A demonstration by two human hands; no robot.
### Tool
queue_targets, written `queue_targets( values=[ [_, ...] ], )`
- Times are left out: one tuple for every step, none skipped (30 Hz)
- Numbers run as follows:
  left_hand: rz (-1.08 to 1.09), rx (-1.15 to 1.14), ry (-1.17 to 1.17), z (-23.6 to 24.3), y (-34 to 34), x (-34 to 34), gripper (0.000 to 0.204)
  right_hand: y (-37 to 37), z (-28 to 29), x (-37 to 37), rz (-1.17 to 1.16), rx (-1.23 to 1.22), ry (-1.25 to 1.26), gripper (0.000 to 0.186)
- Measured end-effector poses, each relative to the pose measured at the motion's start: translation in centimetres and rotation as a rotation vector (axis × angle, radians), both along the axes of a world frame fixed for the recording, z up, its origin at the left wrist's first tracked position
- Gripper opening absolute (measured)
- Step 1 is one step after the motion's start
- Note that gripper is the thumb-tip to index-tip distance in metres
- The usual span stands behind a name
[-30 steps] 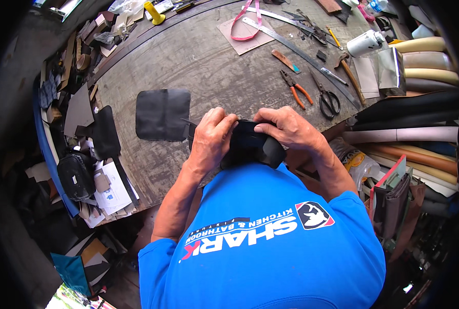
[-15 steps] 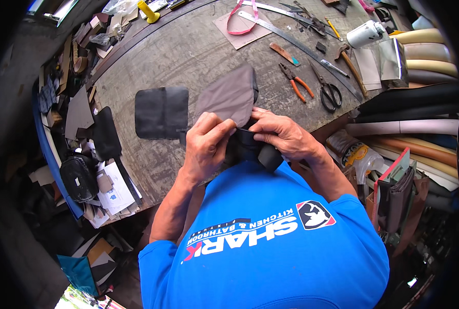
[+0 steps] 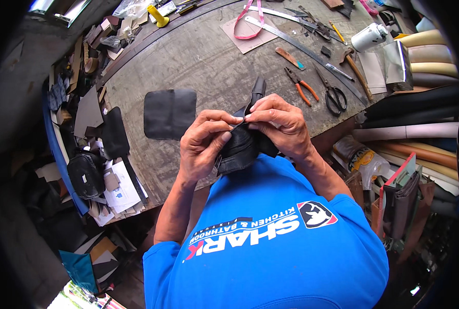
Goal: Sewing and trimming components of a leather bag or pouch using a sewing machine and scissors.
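A black leather-like piece (image 3: pixel 238 152), rounded and pouch-like, is bunched up close to my body at the table's near edge. My left hand (image 3: pixel 206 141) pinches its upper edge between thumb and fingers. Right beside it, my right hand (image 3: pixel 281 123) grips the same edge, fingertips almost touching the left ones. A narrow dark flap of the piece sticks up beyond my right fingers. Part of the piece is hidden behind my hands. Left of my hands, a square black panel (image 3: pixel 170 113) lies flat on the worn table (image 3: pixel 188 62).
To the right lie orange-handled pliers (image 3: pixel 302 87), scissors (image 3: pixel 334 98), a hammer (image 3: pixel 358 74) and a long metal ruler (image 3: pixel 306 49). A white bottle (image 3: pixel 368 37) stands behind them. Material rolls (image 3: pixel 430 68) fill the right side. A black bag (image 3: pixel 85 175) and papers (image 3: pixel 121 188) are at left.
The piece has been turned over: its brownish-grey lining faced up before, and black material shows now. Both hands have shifted and come together on its edge.
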State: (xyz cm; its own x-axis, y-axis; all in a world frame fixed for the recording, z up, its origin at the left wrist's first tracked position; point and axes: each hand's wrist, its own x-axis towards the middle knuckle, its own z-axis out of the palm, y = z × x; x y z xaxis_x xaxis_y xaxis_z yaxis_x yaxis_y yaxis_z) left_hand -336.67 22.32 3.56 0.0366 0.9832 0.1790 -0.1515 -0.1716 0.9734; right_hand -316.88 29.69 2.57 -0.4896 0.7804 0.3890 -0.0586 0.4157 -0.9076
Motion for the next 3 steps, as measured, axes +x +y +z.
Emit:
queue_targets(
  values=[
    [-0.002,0.002,0.002,-0.04,0.13,-0.22,0.009,0.18,0.00,-0.12,-0.014,0.016,-0.009,0.022],
    [-0.020,-0.011,0.012,-0.14,0.26,-0.51,0.009,0.37,0.01,-0.21,-0.029,0.032,-0.018,0.023],
    [-0.038,-0.025,0.022,-0.31,0.39,-0.81,0.008,0.52,0.02,-0.27,-0.032,0.034,-0.017,0.023]
  ],
)
